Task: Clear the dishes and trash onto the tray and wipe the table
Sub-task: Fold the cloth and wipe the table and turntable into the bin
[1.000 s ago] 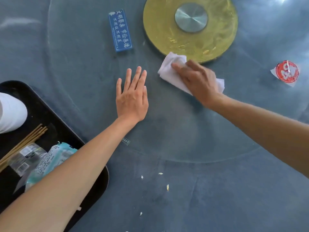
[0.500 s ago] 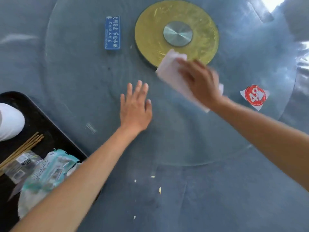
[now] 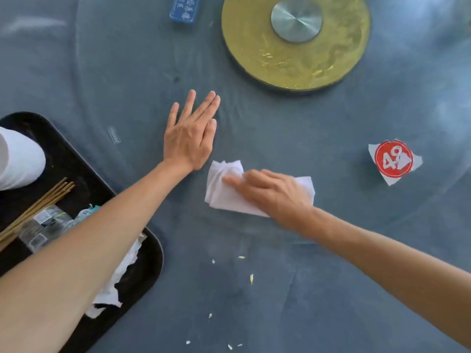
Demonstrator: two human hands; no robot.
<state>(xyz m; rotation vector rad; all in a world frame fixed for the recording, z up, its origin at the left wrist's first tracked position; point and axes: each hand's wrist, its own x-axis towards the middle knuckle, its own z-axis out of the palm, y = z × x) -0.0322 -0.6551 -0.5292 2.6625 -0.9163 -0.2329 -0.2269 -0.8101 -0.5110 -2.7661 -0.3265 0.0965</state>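
Right hand (image 3: pixel 275 193), pressing the white tissue (image 3: pixel 229 197), has swept from far by the gold turntable (image 3: pixel 295 44) to nearer desk (image 3: pixel 305 301); left hand (image 3: pixel 190 135) flat, empty; crumbs (image 3: pixel 251 277) remain.

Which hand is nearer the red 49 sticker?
The right. The right hand, pressing the white tissue, lies to the left of the red 49 sticker, with bare table between. The left hand lies flat farther left, beyond the tissue.

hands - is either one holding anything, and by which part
The right hand presses a white wipe flat on the table, fingers across its middle. The left hand lies flat, holding nothing.
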